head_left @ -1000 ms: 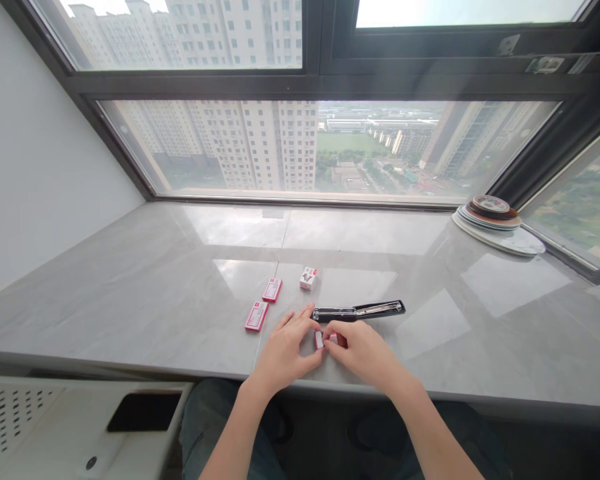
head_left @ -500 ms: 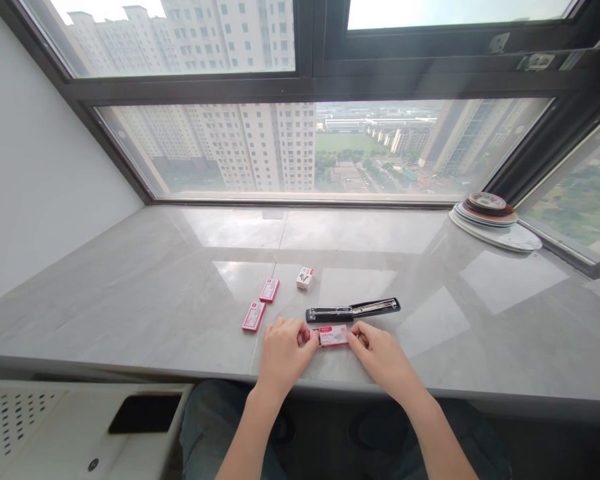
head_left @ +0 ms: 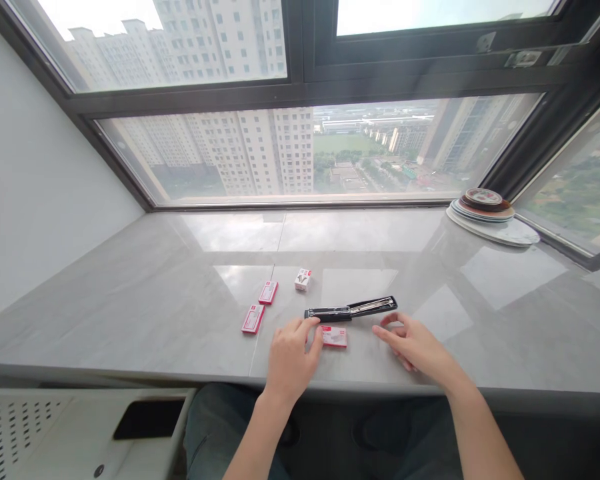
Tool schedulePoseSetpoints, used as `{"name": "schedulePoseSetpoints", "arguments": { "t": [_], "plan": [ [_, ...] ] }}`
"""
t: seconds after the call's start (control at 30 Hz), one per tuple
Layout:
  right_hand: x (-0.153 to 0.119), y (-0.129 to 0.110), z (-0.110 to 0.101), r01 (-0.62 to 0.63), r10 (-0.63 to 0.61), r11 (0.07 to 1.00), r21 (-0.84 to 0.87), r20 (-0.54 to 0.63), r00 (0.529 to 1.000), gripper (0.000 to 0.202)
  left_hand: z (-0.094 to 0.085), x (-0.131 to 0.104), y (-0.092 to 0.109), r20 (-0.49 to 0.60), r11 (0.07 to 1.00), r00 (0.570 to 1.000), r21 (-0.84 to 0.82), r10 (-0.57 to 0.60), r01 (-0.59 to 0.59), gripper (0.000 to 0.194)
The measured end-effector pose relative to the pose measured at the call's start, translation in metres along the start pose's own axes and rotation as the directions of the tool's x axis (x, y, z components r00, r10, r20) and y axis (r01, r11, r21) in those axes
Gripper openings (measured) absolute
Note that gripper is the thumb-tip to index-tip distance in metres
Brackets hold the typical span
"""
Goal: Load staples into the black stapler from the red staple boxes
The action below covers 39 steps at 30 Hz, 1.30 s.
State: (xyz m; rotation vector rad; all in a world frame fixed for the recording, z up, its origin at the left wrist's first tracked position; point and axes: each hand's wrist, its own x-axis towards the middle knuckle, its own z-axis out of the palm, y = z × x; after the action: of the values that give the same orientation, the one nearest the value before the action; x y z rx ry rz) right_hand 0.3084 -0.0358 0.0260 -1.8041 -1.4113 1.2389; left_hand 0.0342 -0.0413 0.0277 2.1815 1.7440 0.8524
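A black stapler point(head_left: 329, 314) lies opened out flat on the grey counter, its long arm point(head_left: 375, 306) slanting to the right. Just in front of it rests a red-and-white staple box point(head_left: 335, 337), its left end covered by my left hand point(head_left: 294, 350). That hand has thumb and index finger apart, the index tip at the stapler's left end and the thumb over the box's edge. To the right of the box, my right hand point(head_left: 414, 343) is open with bent fingers, touching neither the box nor the stapler.
Two more red-and-white boxes point(head_left: 269, 293) point(head_left: 253, 319) lie to the left. Behind the stapler stands a small white box point(head_left: 303, 280). A stack of round plates point(head_left: 495, 230) sits at the back right by the window. A white perforated surface point(head_left: 75, 440) is below left.
My right hand has let go of the staple box and moved right. My left hand has shifted slightly right, its index finger now reaching the stapler's left end.
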Motion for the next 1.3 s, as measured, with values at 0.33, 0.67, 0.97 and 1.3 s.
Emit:
{"name": "schedulePoseSetpoints", "arguments": {
  "t": [0.33, 0.67, 0.97, 1.3],
  "plan": [
    [0.052, -0.053, -0.011, 0.372, -0.387, 0.894, 0.251, 0.011, 0.922, 0.057, 0.008, 0.001, 0.002, 0.012, 0.999, 0.999, 0.007, 0.033, -0.033, 0.035],
    [0.069, -0.094, 0.050, 0.530, -0.510, 0.843, -0.095, 0.175, 0.842, 0.039, -0.006, 0.003, 0.007, 0.072, 0.995, 0.996, 0.079, 0.048, -0.053, 0.035],
    [0.064, -0.093, 0.047, 0.536, -0.493, 0.786, -0.307, 0.211, 0.844, 0.030, 0.004, 0.003, 0.005, 0.096, 0.986, 0.983, 0.043, 0.155, -0.160, 0.015],
    [0.060, -0.085, 0.043, 0.483, -0.464, 0.812, -0.329, 0.138, 0.875, 0.032, -0.040, 0.020, -0.088, -0.232, 0.967, 0.970, 0.223, -0.073, 0.126, 0.019]
  ]
}}
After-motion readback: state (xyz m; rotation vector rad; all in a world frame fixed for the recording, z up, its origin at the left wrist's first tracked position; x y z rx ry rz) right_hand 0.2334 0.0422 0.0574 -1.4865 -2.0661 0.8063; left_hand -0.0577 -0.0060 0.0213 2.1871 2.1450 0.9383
